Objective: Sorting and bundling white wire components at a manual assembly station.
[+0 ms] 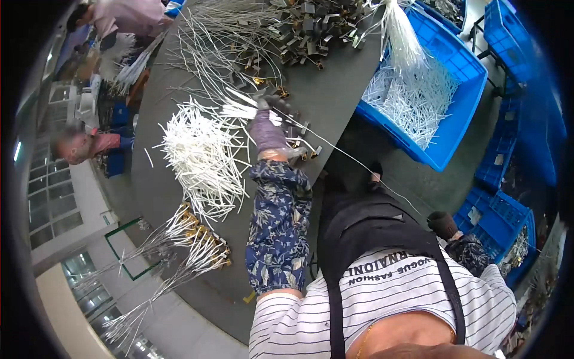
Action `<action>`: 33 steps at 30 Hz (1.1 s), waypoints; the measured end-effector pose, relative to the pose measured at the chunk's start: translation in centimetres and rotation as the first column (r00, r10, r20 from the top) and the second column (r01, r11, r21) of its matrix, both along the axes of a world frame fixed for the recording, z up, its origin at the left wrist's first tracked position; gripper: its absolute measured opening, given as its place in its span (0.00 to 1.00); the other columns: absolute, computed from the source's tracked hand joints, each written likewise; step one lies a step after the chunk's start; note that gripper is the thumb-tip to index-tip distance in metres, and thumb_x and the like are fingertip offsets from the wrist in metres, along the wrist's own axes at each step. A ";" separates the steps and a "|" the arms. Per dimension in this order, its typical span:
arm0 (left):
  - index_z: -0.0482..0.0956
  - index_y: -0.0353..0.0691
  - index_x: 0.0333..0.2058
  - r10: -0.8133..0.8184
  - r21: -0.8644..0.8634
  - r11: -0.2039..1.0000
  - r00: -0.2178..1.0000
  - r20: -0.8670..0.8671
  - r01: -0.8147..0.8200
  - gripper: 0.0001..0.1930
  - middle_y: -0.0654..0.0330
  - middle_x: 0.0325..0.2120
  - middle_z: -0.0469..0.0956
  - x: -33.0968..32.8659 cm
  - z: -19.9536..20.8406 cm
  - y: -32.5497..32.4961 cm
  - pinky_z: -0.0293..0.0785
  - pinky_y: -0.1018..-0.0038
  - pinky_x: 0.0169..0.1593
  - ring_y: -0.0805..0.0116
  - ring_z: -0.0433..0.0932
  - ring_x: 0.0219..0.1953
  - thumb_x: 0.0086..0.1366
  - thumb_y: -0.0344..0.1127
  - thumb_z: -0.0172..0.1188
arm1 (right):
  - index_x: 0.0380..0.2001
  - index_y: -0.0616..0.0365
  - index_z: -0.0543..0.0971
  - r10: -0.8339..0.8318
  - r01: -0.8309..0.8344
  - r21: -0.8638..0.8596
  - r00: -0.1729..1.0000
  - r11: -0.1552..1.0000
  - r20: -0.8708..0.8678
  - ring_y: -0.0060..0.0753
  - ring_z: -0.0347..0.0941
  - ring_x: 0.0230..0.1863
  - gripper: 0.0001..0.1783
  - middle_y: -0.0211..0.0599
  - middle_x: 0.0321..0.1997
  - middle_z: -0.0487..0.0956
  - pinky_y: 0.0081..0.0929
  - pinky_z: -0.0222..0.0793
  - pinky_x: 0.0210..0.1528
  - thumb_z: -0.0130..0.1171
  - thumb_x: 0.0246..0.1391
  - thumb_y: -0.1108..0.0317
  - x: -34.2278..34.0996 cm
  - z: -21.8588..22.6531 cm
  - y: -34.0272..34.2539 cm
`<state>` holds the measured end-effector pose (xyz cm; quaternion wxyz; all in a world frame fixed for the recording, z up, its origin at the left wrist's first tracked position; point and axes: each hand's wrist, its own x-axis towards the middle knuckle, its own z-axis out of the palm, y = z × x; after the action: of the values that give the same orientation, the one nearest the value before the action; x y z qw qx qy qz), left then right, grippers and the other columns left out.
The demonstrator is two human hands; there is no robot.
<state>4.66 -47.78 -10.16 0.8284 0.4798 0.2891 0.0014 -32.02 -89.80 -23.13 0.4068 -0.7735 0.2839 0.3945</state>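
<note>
My left hand (269, 122), in a purple glove with dark fingertips, is over the grey table, closed on a bundle of short white tubes (238, 109). A long thin white wire (353, 157) runs from beside it, across my front, toward my right hand (442, 225). That hand, in a dark brown glove, is low at my right side with its fingers drawn together at the wire's end; the grip itself is small and unclear. Left of my left hand lies a large heap of white tubes (200, 155). Small metal parts with wires (305, 149) lie just beside my left wrist.
Metal parts (308, 30) with long wires pile up at the table's far end. Wired bunches with brass-coloured ends (200, 239) hang over the near left edge. A blue crate (460, 128) of white pieces stands at right; more blue crates (496, 218) lie beyond. Two people work at left.
</note>
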 end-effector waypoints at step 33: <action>0.77 0.32 0.35 -0.120 0.372 0.902 0.955 -0.273 0.220 0.17 0.61 0.22 0.78 -7.1 -3.8 4.3 0.72 0.78 0.21 0.75 0.75 0.17 0.58 0.43 0.65 | 0.58 0.47 0.68 0.331 -0.531 0.292 0.784 0.795 0.525 0.43 0.75 0.47 0.30 0.52 0.51 0.75 0.33 0.70 0.48 0.59 0.51 0.56 30.6 11.6 23.9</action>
<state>-2.41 -43.46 -13.96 0.6684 0.6583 0.3387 -0.0713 -1.41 -65.89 -11.56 0.5151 -0.7797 -0.0998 0.3417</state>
